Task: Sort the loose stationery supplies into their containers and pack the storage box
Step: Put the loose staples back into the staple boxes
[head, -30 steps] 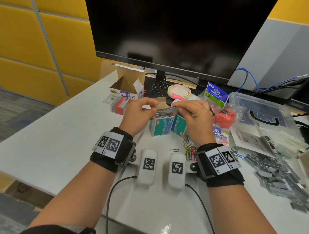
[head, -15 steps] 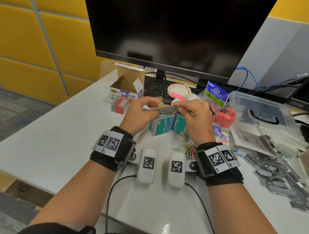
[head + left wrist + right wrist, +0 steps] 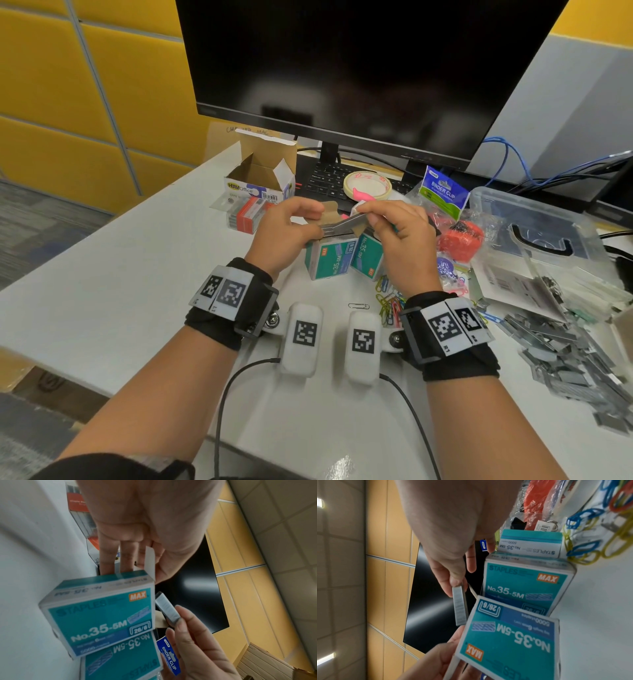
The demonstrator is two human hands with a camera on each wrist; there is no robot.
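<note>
On the white desk in front of the dark monitor, an open cardboard box is standing at the far left with a red-labelled staple pack lying just before it. Nearer the middle, the left hand is curling its fingers round one end of a grey strip of staples, and the right hand is pinching the other end between thumb and fingertips; the strip is hanging just above two teal staple boxes that are sitting side by side on the desk. Loose coloured paper clips are lying near the right wrist. Further right, a binder clip bag is leaning beside the clear storage box, and a heap of loose staple strips is spreading along the right edge.
</note>
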